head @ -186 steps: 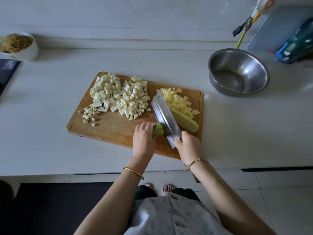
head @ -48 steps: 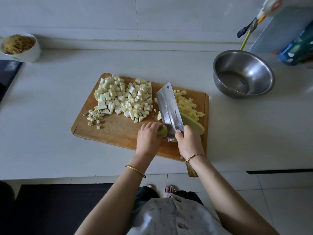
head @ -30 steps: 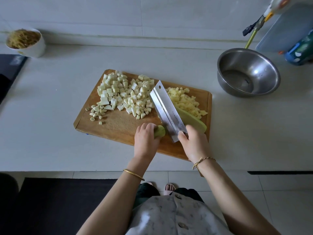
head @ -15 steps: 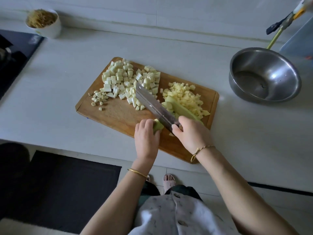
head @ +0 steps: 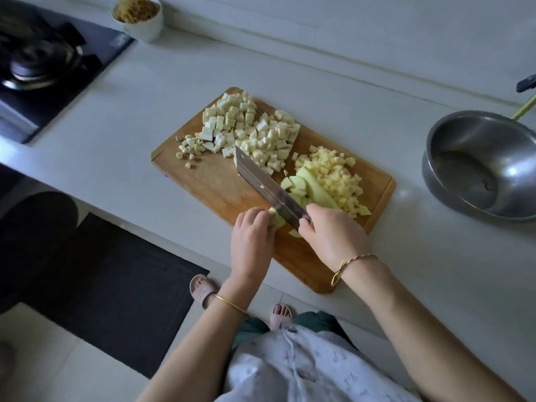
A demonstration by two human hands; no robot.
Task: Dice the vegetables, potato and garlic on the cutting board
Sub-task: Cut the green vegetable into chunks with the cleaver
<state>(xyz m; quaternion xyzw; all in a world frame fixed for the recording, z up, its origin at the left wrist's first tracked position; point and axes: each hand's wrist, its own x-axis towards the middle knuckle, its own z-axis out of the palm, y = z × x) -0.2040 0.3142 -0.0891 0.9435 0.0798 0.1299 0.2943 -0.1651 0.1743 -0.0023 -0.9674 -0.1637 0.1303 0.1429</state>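
From the head camera, you stand over the rectangular wooden cutting board point(head: 213, 182), which lies aslant on the pale counter. Your left hand point(head: 251, 237) curls its fingers down onto the near end of the pale green vegetable strip point(head: 275, 220); the knuckles face the blade, which I judge keeps the fingertips tucked clear while pinning the piece flat. Your right hand point(head: 333, 237) is closed round the handle of the broad steel cleaver point(head: 262, 182), forefinger and thumb up near the blade's heel, probably for steadier control; the blade crosses the strip just beside your left fingers, so the step in hand looks like cross-cutting it into dice. A long green wedge point(head: 317, 188) waits beyond the blade, against the heap of small yellow potato dice point(head: 338, 172). The pile of white vegetable cubes point(head: 249, 127) and the little garlic bits point(head: 191, 146) sit on the far left of the board, likely pushed there to leave bare wood near you. The round stainless steel bowl point(head: 429, 146) stands apart on the right, presumably to receive the dice.
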